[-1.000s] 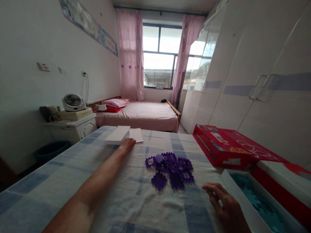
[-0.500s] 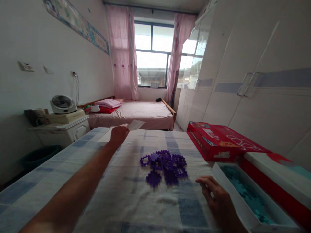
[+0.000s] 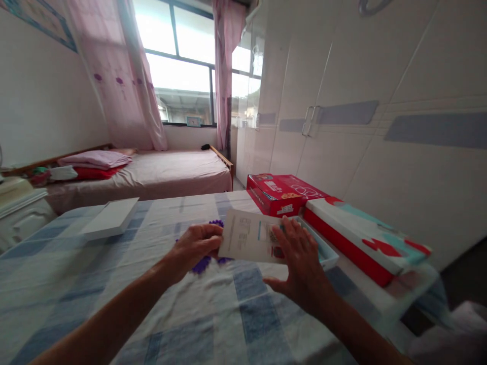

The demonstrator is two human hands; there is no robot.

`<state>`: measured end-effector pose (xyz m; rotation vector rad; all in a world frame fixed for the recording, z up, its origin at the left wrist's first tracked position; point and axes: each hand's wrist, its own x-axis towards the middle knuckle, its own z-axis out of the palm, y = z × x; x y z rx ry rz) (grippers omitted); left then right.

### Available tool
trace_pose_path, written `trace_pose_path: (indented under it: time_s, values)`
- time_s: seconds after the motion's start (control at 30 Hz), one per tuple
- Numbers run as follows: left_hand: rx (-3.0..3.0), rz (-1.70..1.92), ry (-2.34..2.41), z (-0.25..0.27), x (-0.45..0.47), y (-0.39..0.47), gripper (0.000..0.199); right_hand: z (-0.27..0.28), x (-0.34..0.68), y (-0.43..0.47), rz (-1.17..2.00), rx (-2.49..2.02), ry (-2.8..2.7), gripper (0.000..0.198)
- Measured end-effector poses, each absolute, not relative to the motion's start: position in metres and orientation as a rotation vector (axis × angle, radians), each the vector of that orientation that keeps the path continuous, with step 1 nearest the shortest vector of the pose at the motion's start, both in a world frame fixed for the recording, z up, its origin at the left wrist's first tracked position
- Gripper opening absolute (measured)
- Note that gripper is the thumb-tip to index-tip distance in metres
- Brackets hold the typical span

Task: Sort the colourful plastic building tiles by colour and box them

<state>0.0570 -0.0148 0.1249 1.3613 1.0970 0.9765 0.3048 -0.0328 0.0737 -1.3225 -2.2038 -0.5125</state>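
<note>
1. Left hand [image 3: 198,246]: thumb and fingers pinched on the left edge of a printed card [image 3: 243,238].
2. Right hand [image 3: 300,258]: fingers extended and spread over the card's right end, thumb out to the side, off the card. Not clamped; can't tell if the fingertips touch it.
3. Versus half a second ago: left hand has brought the card from the table's far edge to mid-table. Right hand was low beside the tray; now it's up at the card. View has swung right.
4. Card sits between the two hands, tilted, print facing the wearer, covering part of the purple pieces [image 3: 201,265] behind it.
5. White tray [image 3: 330,258] with teal pieces is behind the right hand, partly hidden.
6. Red box [image 3: 279,195] is beyond the card; white-topped box [image 3: 353,238] right of the tray.
7. White lid [image 3: 114,218] lies far left on the tablecloth [image 3: 213,314].
</note>
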Motion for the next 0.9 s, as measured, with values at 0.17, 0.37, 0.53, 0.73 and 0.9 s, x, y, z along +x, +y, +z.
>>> trace_pose_path:
  time_s: [0.17, 0.37, 0.53, 0.73, 0.9]
  values:
    - [1.401, 0.866, 0.913, 0.113, 0.096, -0.004, 0.022, 0.084, 0.346, -0.040, -0.446, -1.444, -2.280, 0.092]
    - [1.104, 0.949, 0.817, 0.079, 0.145, 0.013, 0.051, 0.095, 0.378, -0.009, -0.264, -2.070, -1.906, 0.085]
    - [0.886, 0.888, 0.860, 0.045, 0.197, 0.015, 0.061, 0.086, 0.377, 0.022, -0.069, -2.289, -1.848, 0.086]
    - [0.824, 0.898, 0.829, 0.036, 0.231, 0.012, 0.063, 0.076, 0.383, 0.030, 0.118, -2.384, -1.936, 0.093]
    - [0.831, 0.946, 0.695, 0.036, 0.242, 0.008, 0.057, 0.079, 0.381, 0.028, 0.159, -2.373, -1.957, 0.092]
